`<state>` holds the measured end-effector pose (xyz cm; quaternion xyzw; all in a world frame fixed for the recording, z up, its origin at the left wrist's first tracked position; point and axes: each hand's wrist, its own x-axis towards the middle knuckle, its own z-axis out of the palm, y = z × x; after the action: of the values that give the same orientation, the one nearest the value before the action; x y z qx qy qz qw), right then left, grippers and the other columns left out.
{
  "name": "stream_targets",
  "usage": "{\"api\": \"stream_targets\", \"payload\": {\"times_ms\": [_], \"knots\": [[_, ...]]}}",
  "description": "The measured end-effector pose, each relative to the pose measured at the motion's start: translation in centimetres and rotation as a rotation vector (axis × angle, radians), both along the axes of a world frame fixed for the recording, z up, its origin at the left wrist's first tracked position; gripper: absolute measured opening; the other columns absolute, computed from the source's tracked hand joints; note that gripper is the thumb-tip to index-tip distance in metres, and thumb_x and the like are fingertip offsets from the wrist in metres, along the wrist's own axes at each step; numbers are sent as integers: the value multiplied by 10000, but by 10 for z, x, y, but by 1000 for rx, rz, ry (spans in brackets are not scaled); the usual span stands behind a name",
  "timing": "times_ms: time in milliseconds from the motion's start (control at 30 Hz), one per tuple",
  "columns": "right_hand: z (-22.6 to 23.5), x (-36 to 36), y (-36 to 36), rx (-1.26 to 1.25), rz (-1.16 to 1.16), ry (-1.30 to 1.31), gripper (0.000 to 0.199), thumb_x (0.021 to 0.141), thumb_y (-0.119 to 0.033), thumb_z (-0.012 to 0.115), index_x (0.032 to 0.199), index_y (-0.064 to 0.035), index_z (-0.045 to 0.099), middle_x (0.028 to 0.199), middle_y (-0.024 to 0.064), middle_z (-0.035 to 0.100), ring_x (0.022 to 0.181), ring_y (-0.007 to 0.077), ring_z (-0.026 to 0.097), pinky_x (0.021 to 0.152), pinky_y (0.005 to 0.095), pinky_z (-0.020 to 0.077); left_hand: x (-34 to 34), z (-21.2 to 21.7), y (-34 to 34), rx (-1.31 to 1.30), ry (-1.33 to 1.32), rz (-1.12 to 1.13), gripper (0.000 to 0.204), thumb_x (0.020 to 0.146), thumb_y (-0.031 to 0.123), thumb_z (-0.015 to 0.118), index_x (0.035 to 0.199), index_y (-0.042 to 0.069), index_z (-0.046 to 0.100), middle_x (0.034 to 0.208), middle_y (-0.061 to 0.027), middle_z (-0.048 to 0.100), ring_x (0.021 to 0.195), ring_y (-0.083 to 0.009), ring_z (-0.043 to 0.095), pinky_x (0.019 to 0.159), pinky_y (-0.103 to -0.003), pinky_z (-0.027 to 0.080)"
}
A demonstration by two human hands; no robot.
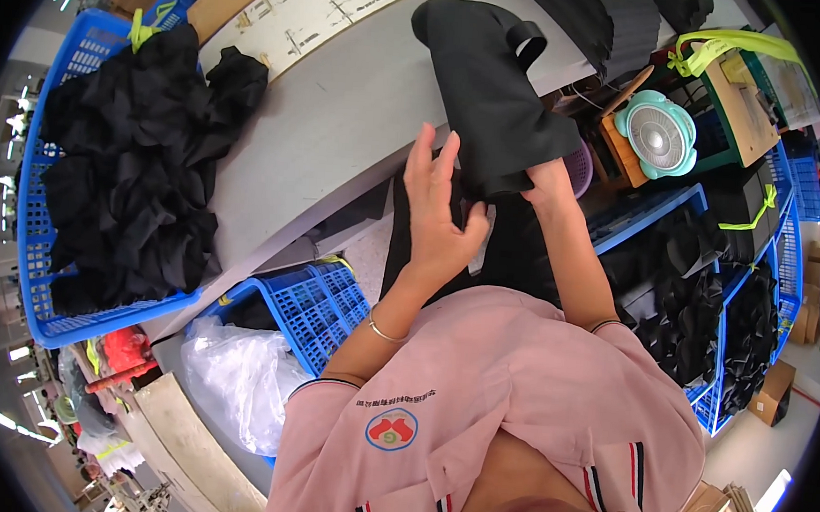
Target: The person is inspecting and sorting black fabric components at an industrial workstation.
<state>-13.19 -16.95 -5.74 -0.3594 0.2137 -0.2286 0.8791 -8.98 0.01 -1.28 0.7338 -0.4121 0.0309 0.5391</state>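
- Left hand (439,211): fingers wide apart and raised, thumb out toward the cloth's lower edge; whether it touches, cannot tell.
- Right hand (548,184): at the near end of the cloth, fingers hidden by it; how tightly they close, cannot tell.
- Black cloth (495,97): between the hands and beyond, near end past the table edge, far end over the table (309,142). Rolled or tube-like, a small loop (528,44) standing off its right side.
- Progress: I judge this piece mid-handling, formed into one long shape but not yet set down. Whether its loop is finished, cannot tell.
- Left, a blue basket (31,242) heaped with loose, crumpled black pieces (138,174).
- Far right of the table, dark panels (621,30) lying flatter, overlapped.
- Right, a blue crate (652,216), more black pieces (669,319) inside.
- Plenty of pieces about; which are done and which wait, nothing shows.
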Motion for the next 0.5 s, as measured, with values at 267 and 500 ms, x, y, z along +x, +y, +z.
{"api": "stream_targets", "payload": {"times_ms": [267,500], "knots": [[29,-6,21,145,-34,42,370,931,-167,642,1253,6,583,1182,123,656,1014,219,669,858,358,575,-10,-5,-20,-17,13,114,747,730,-92,605,1442,93,473,1423,-184,423,1272,-340,438,1010,-392,428],[22,-11,25,355,-26,-11,324,911,-205,656,1191,-44,622,1145,90,678,993,212,680,875,360,575,-22,-8,-24,-167,110,2,783,725,-178,450,1463,80,465,1286,-162,484,1150,-299,530,974,-335,446]]}}
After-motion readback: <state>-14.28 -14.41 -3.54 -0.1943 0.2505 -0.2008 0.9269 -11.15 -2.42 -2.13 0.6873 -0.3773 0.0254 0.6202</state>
